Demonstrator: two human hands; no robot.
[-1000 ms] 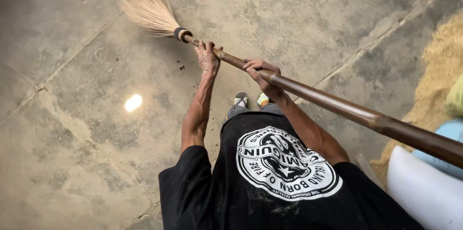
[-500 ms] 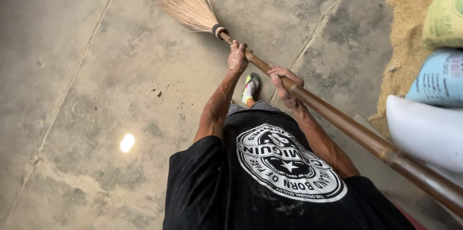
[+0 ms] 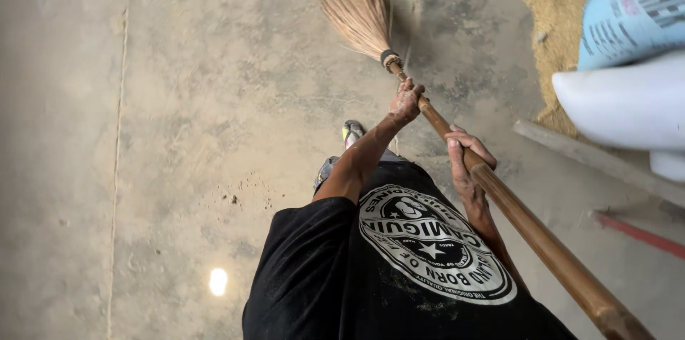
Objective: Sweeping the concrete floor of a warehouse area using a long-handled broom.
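Both hands clenched on the broom (image 3: 457, 133), left hand (image 3: 405, 101) leading, right hand (image 3: 464, 158) behind; bristles at twelve o'clock, husk pile (image 3: 542, 33) at two unswept.

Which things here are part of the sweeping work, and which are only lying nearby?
In use:
- broom, gripped by left hand and right hand
- concrete floor

Lying about:
- sacks
- pile of husks
- wooden plank
- red strip
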